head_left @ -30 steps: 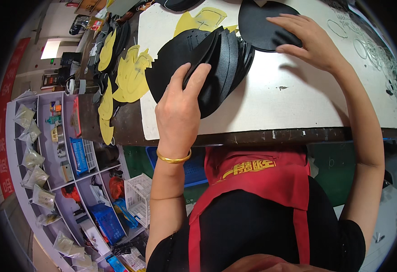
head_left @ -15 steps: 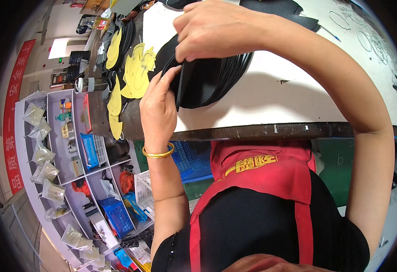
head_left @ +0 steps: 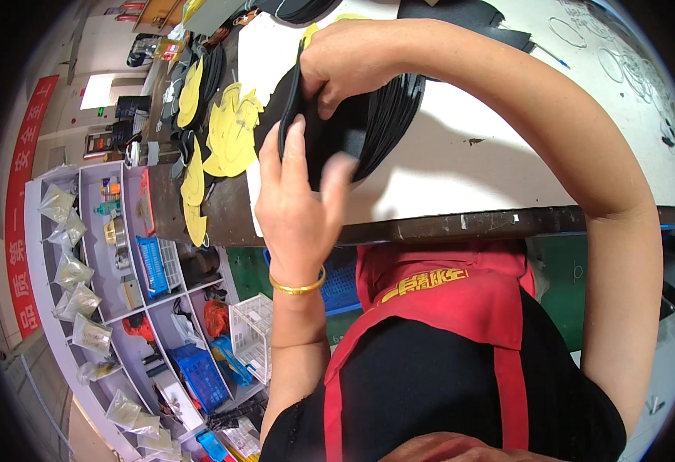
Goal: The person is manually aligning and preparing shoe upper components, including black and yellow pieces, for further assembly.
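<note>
A fanned stack of thin black curved pieces (head_left: pixel 387 115), perhaps fabric or leather, lies on the white table sheet. My right hand (head_left: pixel 349 61) reaches in from above, its fingers curled round the upper part of a raised black piece (head_left: pixel 292 88) at the stack's left side. Below it, my left hand (head_left: pixel 299 204) touches that piece's lower edge with outstretched fingers on either side. Its thumb, smeared by motion, stands apart over the stack. Yellow cut pattern shapes (head_left: pixel 232 135) lie just left of the stack.
Dark flat pieces (head_left: pixel 457 17) and a blue pen (head_left: pixel 551 55) are at the back right, near loose white rings (head_left: pixel 626 69). The table's dark front edge (head_left: pixel 460 225) runs before my body. A shelf unit (head_left: pixel 125 308) with bags and baskets stands at the left.
My left hand has shifted right and its thumb has swung away from the piece. My right hand has moved slightly right, the raised piece now standing taller under its fingers.
</note>
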A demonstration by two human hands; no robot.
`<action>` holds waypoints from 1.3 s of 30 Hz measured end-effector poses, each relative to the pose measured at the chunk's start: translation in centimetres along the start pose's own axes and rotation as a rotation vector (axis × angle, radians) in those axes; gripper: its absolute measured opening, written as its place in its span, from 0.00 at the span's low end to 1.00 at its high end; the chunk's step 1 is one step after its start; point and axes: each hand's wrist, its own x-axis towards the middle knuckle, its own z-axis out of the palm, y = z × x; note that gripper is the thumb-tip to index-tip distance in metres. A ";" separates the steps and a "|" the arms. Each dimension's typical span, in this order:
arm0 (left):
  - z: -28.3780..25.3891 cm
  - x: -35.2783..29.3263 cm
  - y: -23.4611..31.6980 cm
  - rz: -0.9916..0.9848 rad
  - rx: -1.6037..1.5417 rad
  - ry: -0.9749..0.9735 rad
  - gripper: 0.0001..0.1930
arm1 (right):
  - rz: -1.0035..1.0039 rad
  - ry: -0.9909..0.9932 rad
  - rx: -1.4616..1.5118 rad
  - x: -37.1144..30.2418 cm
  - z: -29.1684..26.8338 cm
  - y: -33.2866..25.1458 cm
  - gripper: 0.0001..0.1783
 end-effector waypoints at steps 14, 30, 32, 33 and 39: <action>-2.0 0.2 -2.4 -0.117 0.290 0.444 0.19 | -0.063 0.121 -0.085 0.3 -0.4 -0.3 0.15; 1.4 0.0 -0.9 0.037 -0.074 -0.060 0.26 | 0.257 0.298 -0.657 -19.2 1.3 10.0 0.19; 1.2 0.1 -0.6 0.037 -0.058 -0.070 0.25 | 0.231 0.345 -0.595 -18.7 0.9 9.2 0.18; 1.1 0.0 -0.5 0.037 -0.041 -0.072 0.25 | 0.148 0.384 -0.597 -18.0 0.8 8.7 0.16; 1.0 -0.1 -0.5 0.041 -0.009 -0.089 0.22 | -0.007 0.437 -0.237 -13.4 1.8 5.7 0.11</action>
